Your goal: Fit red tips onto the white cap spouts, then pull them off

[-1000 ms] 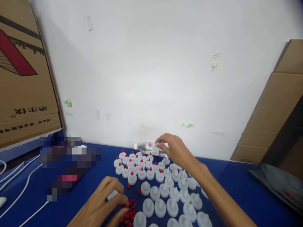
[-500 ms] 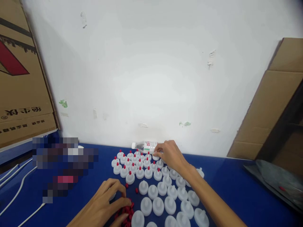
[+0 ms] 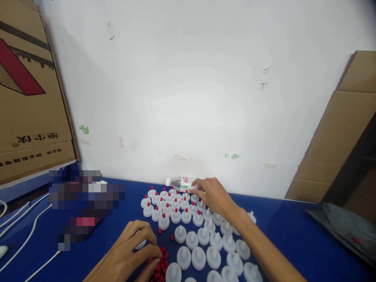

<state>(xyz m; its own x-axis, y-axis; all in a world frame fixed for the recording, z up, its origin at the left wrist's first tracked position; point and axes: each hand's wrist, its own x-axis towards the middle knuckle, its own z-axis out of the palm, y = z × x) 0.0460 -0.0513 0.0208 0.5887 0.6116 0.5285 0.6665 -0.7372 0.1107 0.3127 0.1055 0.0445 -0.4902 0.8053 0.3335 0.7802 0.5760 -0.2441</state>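
Several white plastic caps point(image 3: 202, 239) stand in rows on the blue table point(image 3: 293, 235); those at the far left of the group carry red tips point(image 3: 164, 205). My right hand point(image 3: 213, 194) reaches to the far row, its fingertips on a cap there, just in front of a lying water bottle point(image 3: 179, 183). My left hand point(image 3: 133, 248) rests near the table's front, curled over a white cap, its fingertips in a pile of loose red tips point(image 3: 160, 266).
A large cardboard box point(image 3: 26, 105) leans at the left and another point(image 3: 343, 137) at the right against the white wall. White cables point(image 3: 23, 235) run over the table's left side. A dark bag point(image 3: 346, 229) lies at the right.
My right hand has come down from the water bottle to the far row of caps. My left hand has stayed at the red tips.
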